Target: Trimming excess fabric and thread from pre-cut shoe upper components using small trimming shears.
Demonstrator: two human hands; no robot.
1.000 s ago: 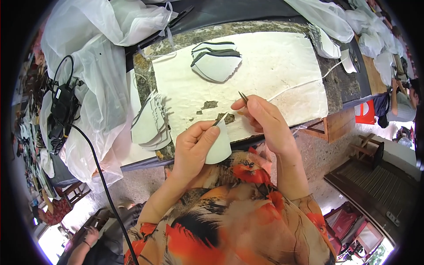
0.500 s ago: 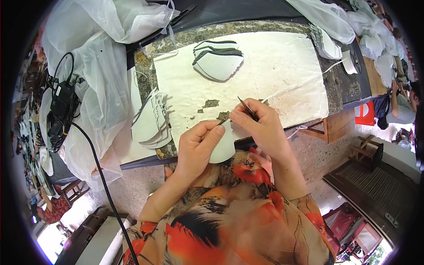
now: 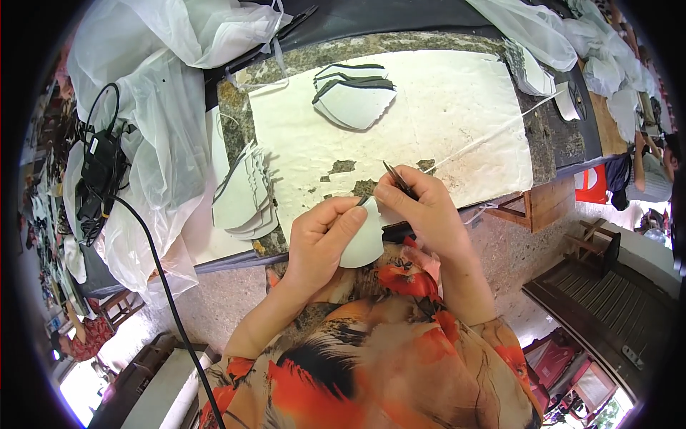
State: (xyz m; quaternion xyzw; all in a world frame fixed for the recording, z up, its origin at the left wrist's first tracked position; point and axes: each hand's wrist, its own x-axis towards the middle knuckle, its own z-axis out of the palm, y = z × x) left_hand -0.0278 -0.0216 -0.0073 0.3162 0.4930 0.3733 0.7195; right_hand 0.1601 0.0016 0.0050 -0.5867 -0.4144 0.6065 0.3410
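Note:
My left hand pinches the top edge of a white curved flat piece with a dark rim, held at the near edge of the work board. Close beside it, my right hand is closed around a slim dark pointed tool, like small snips, its tip aimed up and left. The right thumb and forefinger come near the piece's upper edge; whether they touch it I cannot tell. A narrow white tape stretches from the right hand's area to a white roll at the right.
On the paper-covered board lie several dark-edged white pieces. More stacked pieces sit at the left and far right. Plastic bags and a black power adapter with a cord flank the left side.
The right hand has shifted slightly downward, and the dark tool's tip with it. The white piece has moved a little right and down in the left hand.

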